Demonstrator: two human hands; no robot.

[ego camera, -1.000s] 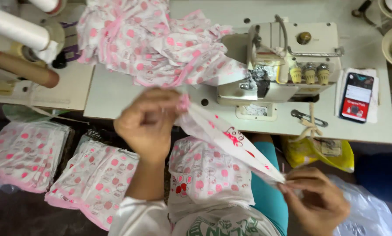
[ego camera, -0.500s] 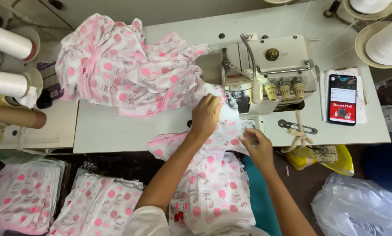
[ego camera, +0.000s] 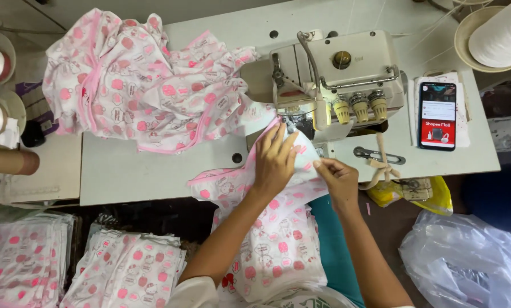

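My left hand (ego camera: 274,158) lies flat, fingers together, on a white fabric piece with pink print (ego camera: 241,183), pressing it onto the table in front of the needle area of the cream sewing machine (ego camera: 341,80). My right hand (ego camera: 336,179) pinches the same fabric's edge just right of the left hand, at the table's front edge. The fabric hangs down over my lap, where more printed pieces (ego camera: 278,251) are stacked.
A heap of sewn pink-print fabric (ego camera: 141,85) covers the table's left half. A phone with a lit screen (ego camera: 437,115) lies right of the machine. Thread cones (ego camera: 503,31) stand at the back right. Fabric stacks (ego camera: 127,274) and a plastic bag (ego camera: 466,262) sit below.
Both hands have brought the fabric piece from mid-air over my lap up to the machine. The left hand now lies flat on it; the right pinches its edge.
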